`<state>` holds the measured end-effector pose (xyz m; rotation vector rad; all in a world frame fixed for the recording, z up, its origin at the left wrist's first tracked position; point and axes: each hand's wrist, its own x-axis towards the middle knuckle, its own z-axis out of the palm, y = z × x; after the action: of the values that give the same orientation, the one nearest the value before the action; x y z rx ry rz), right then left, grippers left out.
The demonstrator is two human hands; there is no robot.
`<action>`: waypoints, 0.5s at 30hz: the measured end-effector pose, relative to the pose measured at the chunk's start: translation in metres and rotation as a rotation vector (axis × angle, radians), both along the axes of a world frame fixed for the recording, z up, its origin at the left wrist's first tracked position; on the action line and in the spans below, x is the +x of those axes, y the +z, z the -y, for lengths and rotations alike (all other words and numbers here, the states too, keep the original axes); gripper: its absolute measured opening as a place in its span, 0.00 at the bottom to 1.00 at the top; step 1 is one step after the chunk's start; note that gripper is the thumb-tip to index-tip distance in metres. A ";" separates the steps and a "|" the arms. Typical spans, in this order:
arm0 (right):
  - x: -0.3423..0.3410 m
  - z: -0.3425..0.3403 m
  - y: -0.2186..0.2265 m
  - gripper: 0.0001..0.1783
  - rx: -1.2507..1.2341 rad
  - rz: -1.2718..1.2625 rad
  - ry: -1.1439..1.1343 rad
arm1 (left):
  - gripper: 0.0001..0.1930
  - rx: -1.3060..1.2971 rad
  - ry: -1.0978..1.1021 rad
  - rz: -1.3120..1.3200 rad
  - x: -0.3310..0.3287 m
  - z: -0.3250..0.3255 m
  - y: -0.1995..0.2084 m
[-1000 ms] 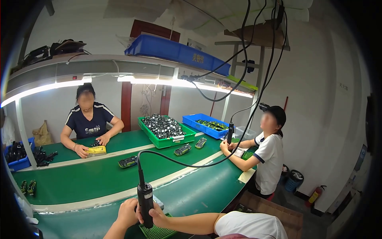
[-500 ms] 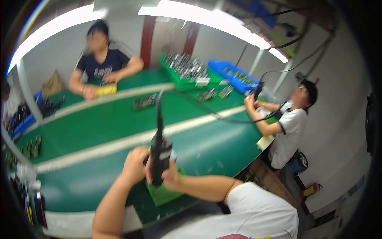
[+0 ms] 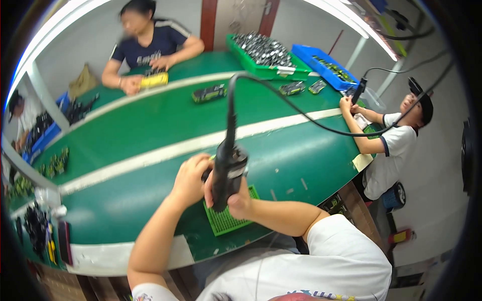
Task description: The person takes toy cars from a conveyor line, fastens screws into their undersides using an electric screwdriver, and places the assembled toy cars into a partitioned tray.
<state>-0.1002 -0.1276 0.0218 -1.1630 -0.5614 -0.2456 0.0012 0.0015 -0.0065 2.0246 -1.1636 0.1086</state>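
A black electric screwdriver (image 3: 227, 183), its cable rising from the top and arching off to the right, stands upright in my right hand (image 3: 242, 200). The fingers of that hand are wrapped around its body. Just left of it, my left hand (image 3: 192, 179) has its fingers bent together over a small dark part (image 3: 206, 174), which is mostly hidden. Both hands are over a green perforated mat (image 3: 226, 223) on the near edge of the green table (image 3: 130, 205). What lies under the screwdriver's tip cannot be seen.
Across the table, a co-worker's hands touch a yellow item (image 3: 153, 80). Another co-worker at right holds a black corded tool (image 3: 359, 90). A green crate (image 3: 241, 56) of metallic parts and a blue bin (image 3: 306, 51) stand behind. Cutters and black parts (image 3: 36, 226) lie left.
The view has tilted, so the whole scene sits differently in the picture. My right hand still grips the screwdriver, with my left hand close beside it.
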 end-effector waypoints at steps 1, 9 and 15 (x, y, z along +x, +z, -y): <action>-0.003 -0.001 0.002 0.38 0.010 -0.007 -0.011 | 0.17 0.018 -0.015 -0.021 -0.001 0.000 0.002; -0.002 -0.004 0.006 0.31 0.022 0.038 -0.001 | 0.08 -0.237 0.126 -0.075 0.010 -0.009 0.035; 0.003 -0.001 -0.006 0.24 0.051 0.016 -0.004 | 0.05 -0.381 0.173 0.543 0.033 0.012 0.216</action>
<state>-0.0972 -0.1264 0.0158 -1.1136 -0.5640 -0.2719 0.0340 -0.0107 0.2092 1.7908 -1.1683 0.9422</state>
